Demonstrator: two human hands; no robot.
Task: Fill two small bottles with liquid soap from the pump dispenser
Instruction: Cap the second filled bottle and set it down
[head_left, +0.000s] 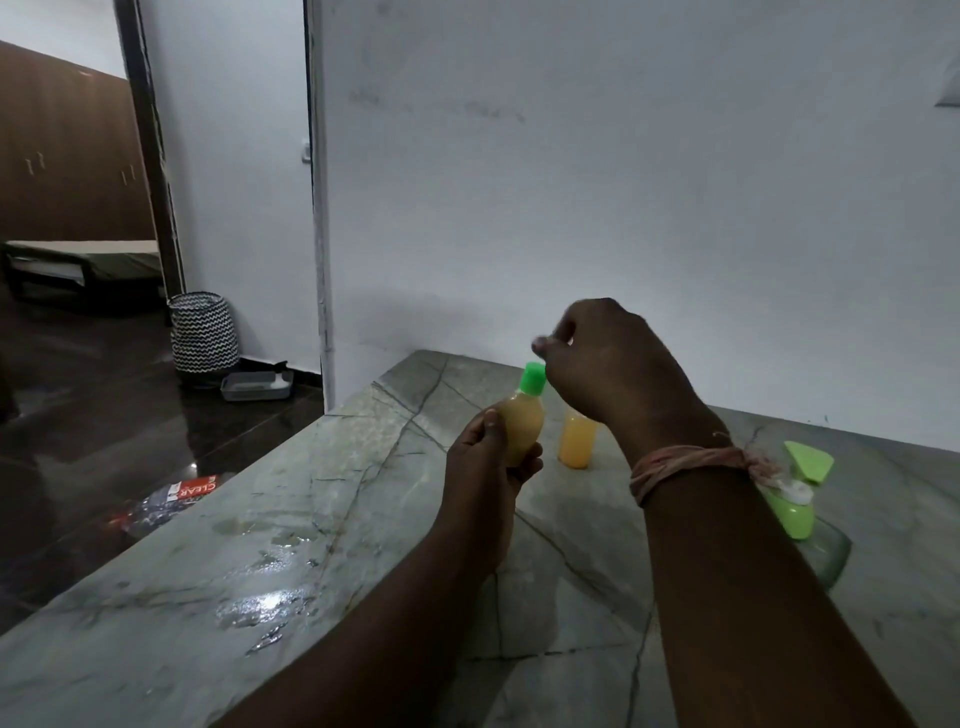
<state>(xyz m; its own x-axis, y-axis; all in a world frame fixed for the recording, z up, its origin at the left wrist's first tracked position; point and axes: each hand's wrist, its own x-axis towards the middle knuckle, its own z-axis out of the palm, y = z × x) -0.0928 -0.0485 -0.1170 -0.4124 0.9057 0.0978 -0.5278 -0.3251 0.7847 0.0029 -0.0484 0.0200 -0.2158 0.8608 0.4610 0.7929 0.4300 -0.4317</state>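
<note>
A: Going left to right, what do we have first?

B: On the floor past the counter, a basket, a grey tray and a crushed plastic bottle. None of it is ours. The counter has a wet patch near its left edge.

A: Then our left hand?

B: Its fingers are wrapped round the lower half of bottle 1, lifted off the counter and tilted slightly. We see it filled nearly to the shoulder with cloudy yellow-orange soap, and its green cap is on.

A: And the right hand?

B: It sits just above and beside that cap, fingertips pinched together. It is blurred, so we cannot tell whether anything is between them, or whether they touch the cap.

A: Bottle 2?

B: Standing on the counter just right of bottle 1, partly behind our right wrist. We see orange soap most of the way up; its top is hidden, so we cannot say if it is capped.

A: And the dispenser?

B: Far right, lying behind our right forearm: a green body with a white collar, and a green piece beyond it. Its level is hidden.

A: So how far along are we?

B: We judge the filling done for both. What is left is tightening cap 1, checking bottle 2's top, and likely wiping up.
</note>
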